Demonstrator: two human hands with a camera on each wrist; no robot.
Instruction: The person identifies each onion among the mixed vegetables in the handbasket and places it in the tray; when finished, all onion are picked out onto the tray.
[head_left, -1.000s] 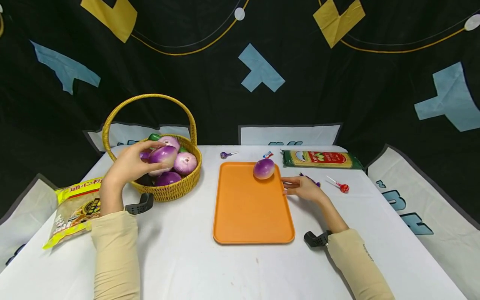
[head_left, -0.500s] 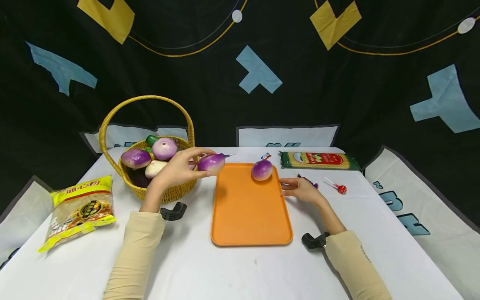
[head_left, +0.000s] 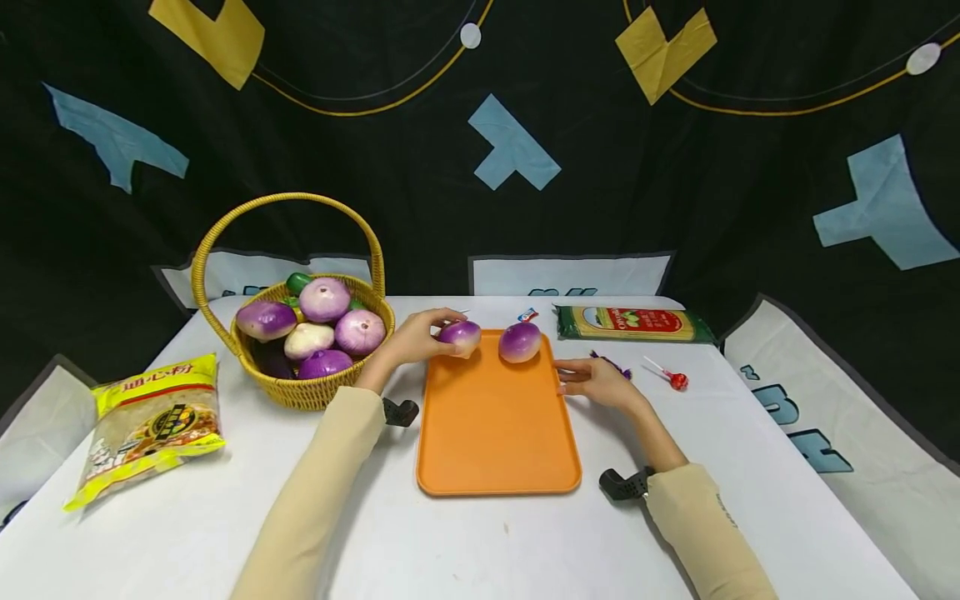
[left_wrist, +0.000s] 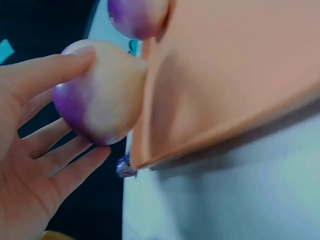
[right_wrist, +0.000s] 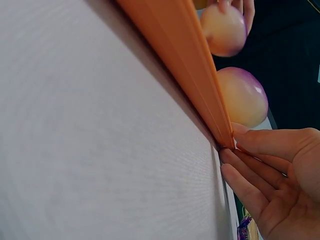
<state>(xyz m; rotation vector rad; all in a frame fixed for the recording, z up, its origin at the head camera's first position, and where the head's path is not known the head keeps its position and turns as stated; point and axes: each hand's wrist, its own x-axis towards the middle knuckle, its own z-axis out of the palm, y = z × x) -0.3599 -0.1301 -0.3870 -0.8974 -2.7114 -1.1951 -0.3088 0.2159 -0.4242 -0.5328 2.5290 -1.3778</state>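
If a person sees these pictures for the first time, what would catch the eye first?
Probably the bright orange tray in the middle of the white table, with one purple onion at its far edge. The left hand holds a second onion beside it. At the left stands a yellow wicker basket full of onions.

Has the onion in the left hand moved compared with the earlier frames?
Yes. The onion in the left hand has travelled rightward from the wicker basket to the far left corner of the orange tray, beside the second onion.
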